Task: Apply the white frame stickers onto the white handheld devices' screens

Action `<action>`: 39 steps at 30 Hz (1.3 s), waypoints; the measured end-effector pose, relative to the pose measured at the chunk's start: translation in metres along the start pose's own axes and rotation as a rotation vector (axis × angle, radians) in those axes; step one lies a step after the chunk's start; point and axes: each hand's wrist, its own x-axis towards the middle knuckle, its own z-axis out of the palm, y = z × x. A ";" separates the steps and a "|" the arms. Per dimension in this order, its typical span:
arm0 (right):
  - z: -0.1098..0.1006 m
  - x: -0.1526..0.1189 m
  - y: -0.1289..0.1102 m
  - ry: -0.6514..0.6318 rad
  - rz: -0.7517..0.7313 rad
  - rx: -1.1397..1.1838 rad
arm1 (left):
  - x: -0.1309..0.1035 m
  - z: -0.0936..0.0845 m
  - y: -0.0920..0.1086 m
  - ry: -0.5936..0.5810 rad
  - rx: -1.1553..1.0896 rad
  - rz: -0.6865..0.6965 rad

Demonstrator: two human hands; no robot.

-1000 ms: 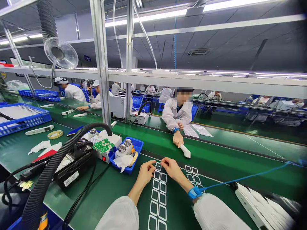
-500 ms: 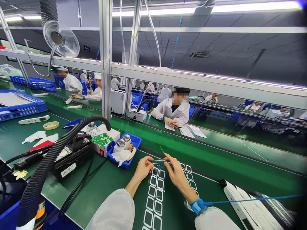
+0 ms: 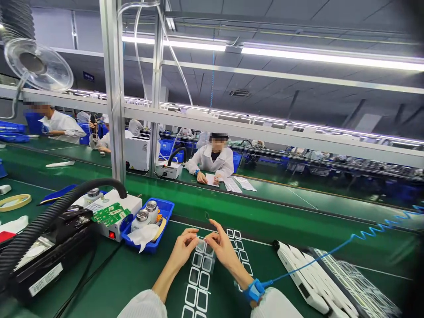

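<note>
My left hand (image 3: 184,247) is closed in a pinch at the far end of a clear strip of white square frames (image 3: 194,279), with rounded corners in two columns. Close by on its right, my right hand (image 3: 221,244) bends over the same end, its thumb and fingers drawn together. A small clear piece of film (image 3: 207,216) with a thin outline sticks up at the right index fingertip. Exactly what lies between the fingertips is too small to make out. A second strip of frames (image 3: 244,256) lies partly behind my right forearm.
A blue tray (image 3: 169,215) with metal-capped bottles stands left of my hands, beside a white box (image 3: 132,201) carrying green circuit boards (image 3: 111,215). White long devices (image 3: 308,278) lie at right. A blue coiled cord (image 3: 308,263) runs from my right wrist strap. A co-worker (image 3: 212,157) sits opposite.
The camera view has swung to the right. Both hands have come closer together over the strip's far end, and the right fingers have drawn in toward the left ones.
</note>
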 end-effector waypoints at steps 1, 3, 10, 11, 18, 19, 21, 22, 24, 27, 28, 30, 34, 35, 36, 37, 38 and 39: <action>0.000 -0.003 -0.002 -0.003 0.011 0.033 | -0.002 0.002 0.001 -0.023 -0.029 -0.014; 0.000 -0.009 -0.005 0.003 0.018 0.083 | -0.006 0.007 0.002 -0.037 -0.094 -0.055; -0.008 -0.029 -0.007 0.052 -0.036 0.049 | -0.013 0.017 -0.003 0.064 -0.266 -0.201; -0.008 -0.029 -0.008 0.056 -0.029 0.068 | -0.013 0.017 -0.003 0.066 -0.276 -0.217; -0.014 -0.024 -0.006 0.132 0.085 0.237 | -0.014 0.019 -0.001 0.045 -0.290 -0.241; -0.014 -0.023 -0.004 0.127 0.095 0.241 | -0.013 0.018 -0.002 0.063 -0.283 -0.231; -0.015 -0.024 -0.002 0.102 0.107 0.235 | -0.012 0.018 -0.006 0.114 -0.274 -0.208; -0.014 -0.024 -0.001 0.094 0.107 0.224 | -0.011 0.018 -0.008 0.138 -0.271 -0.198; -0.014 -0.025 0.000 0.103 0.093 0.201 | -0.011 0.019 -0.010 0.167 -0.266 -0.184; -0.014 -0.026 -0.001 0.132 0.064 0.177 | -0.011 0.021 -0.010 0.175 -0.261 -0.182; -0.015 -0.026 -0.002 0.132 0.062 0.177 | -0.011 0.022 -0.009 0.178 -0.263 -0.186; -0.016 -0.025 -0.003 0.125 0.070 0.182 | -0.012 0.024 -0.007 0.179 -0.273 -0.201; -0.018 -0.026 -0.006 0.096 0.084 0.210 | -0.013 0.022 -0.005 0.168 -0.315 -0.253; -0.018 -0.027 -0.007 0.083 0.084 0.218 | -0.012 0.022 -0.005 0.167 -0.324 -0.265; -0.017 -0.028 -0.007 0.071 0.086 0.225 | -0.012 0.021 -0.005 0.167 -0.329 -0.276; -0.016 -0.029 -0.007 0.063 0.089 0.227 | -0.012 0.020 -0.004 0.167 -0.332 -0.284; -0.015 -0.030 -0.008 0.058 0.091 0.223 | -0.012 0.020 -0.004 0.168 -0.332 -0.289; -0.013 -0.031 -0.008 0.058 0.091 0.213 | -0.012 0.020 -0.004 0.166 -0.330 -0.292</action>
